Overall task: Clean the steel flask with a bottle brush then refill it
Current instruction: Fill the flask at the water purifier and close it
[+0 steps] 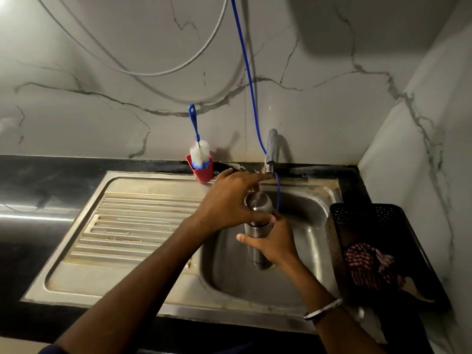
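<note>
a marble-patterned wall (pixel 102 72) is standing behind a dark table (pixel 38 180), where a steel sink (pixel 127 272) with a ribbed draining board (pixel 132 226) is sitting set into the surface. at the right edge, a black perforated basket (pixel 362 215) is holding a red-and-white checked cloth (pixel 365 264). a white hose (pixel 153 72) and a thin blue tube (pixel 245 60) are hanging down the wall, the blue tube dropping past the tap (pixel 271 149) into the basin. over the basin, a person is holding the steel flask (pixel 255 208) roughly upright, its base low in the bowl and its top just below the tap. the right hand (pixel 274 242) is gripping the flask's middle from the right side, thumb lying across the front and fingers wrapped behind; a metal bangle (pixel 323 309) is sitting on that wrist. the left hand (pixel 229 200) is reaching across from the left, its thumb pressing against the flask's upper body while its fingers are stretching over the top toward the base of the tap; whether the fingertips are touching the tap cannot be told. at the back rim of the sink, well apart from the flask, the bottle brush (pixel 200 154) is standing bristles-down in a small red holder (pixel 203 171), its blue handle leaning against the wall.
</note>
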